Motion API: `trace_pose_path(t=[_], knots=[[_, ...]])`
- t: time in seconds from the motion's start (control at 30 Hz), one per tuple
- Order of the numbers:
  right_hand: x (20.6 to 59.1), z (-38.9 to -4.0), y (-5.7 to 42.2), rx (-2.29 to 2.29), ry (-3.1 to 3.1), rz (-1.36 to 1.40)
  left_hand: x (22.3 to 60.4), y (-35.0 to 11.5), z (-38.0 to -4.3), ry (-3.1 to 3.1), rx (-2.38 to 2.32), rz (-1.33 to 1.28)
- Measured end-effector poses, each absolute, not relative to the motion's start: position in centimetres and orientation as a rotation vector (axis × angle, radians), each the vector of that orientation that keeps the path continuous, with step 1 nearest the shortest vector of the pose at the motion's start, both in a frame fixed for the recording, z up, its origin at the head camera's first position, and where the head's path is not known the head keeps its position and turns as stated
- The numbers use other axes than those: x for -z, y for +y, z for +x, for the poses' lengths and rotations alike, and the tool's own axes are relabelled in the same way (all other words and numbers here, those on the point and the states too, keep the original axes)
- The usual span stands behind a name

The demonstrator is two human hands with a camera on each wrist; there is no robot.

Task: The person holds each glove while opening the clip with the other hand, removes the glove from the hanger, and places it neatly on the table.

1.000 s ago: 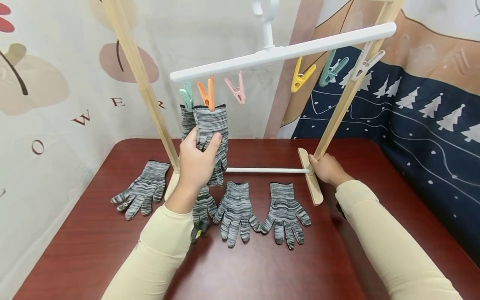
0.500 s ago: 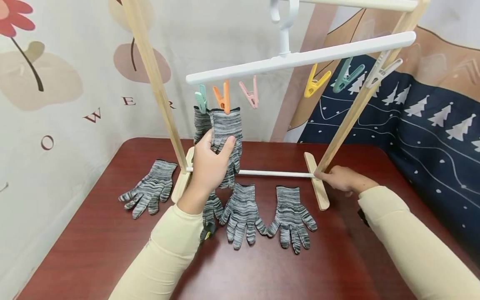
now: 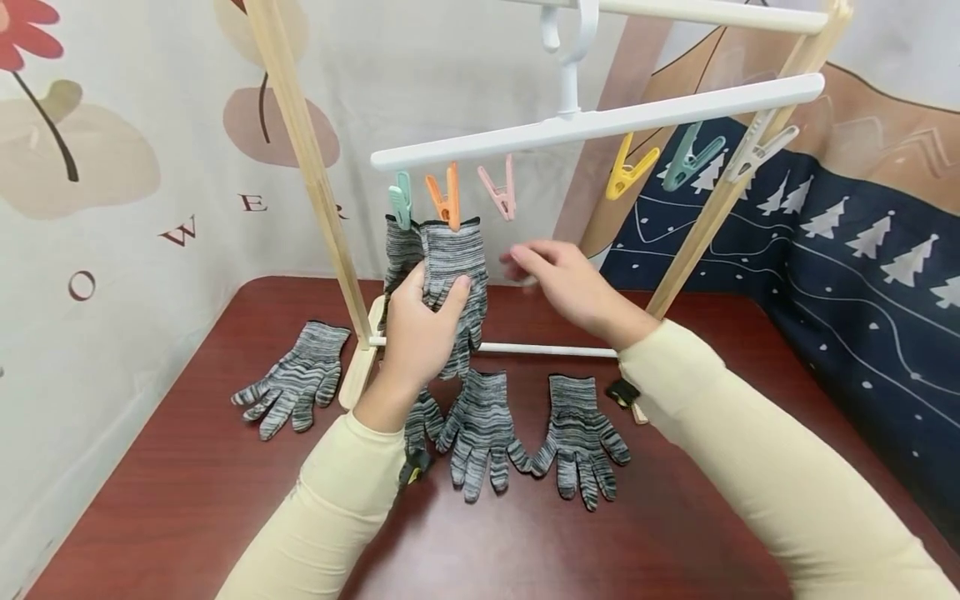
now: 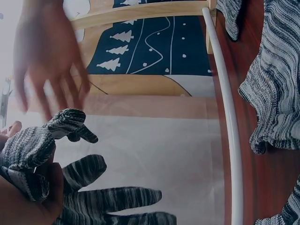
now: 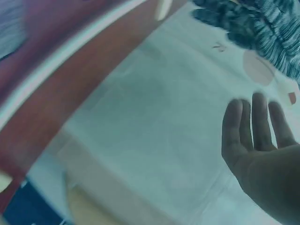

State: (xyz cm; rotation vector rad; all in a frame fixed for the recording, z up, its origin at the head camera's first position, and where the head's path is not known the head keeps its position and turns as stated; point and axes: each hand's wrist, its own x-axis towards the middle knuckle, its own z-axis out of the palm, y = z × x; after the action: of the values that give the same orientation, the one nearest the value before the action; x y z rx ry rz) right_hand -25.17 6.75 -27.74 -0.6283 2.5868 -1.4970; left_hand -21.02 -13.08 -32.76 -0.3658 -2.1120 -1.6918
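Note:
My left hand (image 3: 425, 333) holds a grey striped knit glove (image 3: 453, 250), thumb across its front. The cuff of this glove meets the lower end of an orange clothespin (image 3: 444, 198). A second striped glove (image 3: 401, 242) hangs just behind it at a mint green clothespin (image 3: 401, 200). In the left wrist view, dark glove fingers (image 4: 112, 199) dangle below the left hand. My right hand (image 3: 573, 283) is in the air to the right of the held glove, touching nothing. Its fingers look loosely extended in the right wrist view. A pink clothespin (image 3: 501, 192) hangs above and between the hands.
A white hanger (image 3: 600, 125) hangs from a wooden frame (image 3: 307, 150) with a white lower rod (image 3: 551, 349). Yellow (image 3: 630, 171), teal and white clothespins hang at its right. Several gloves lie on the red-brown table (image 3: 187, 467), one far left (image 3: 296, 375).
My right hand has left the foot of the frame's right post and moved up and left toward the hanging gloves. My left hand keeps its hold on the glove.

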Motion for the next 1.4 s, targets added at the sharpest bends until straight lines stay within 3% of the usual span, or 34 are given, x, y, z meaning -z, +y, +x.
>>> trace_pose_path(t=[0.23, 0.67, 1.4], knots=[[26.3, -26.9, 3.0, 1.814, 2.245, -0.565, 32.9, -12.2, -20.9, -2.102, 1.722, -0.386], [24.9, -28.5, 0.7, 2.237, 1.614, -0.595, 32.7, -12.1, -20.9, -2.130, 1.700, -0.396], [24.2, -29.0, -0.1, 2.267, 1.833, -0.471, 32.6, -12.7, -20.8, -2.221, 1.629, -0.359]])
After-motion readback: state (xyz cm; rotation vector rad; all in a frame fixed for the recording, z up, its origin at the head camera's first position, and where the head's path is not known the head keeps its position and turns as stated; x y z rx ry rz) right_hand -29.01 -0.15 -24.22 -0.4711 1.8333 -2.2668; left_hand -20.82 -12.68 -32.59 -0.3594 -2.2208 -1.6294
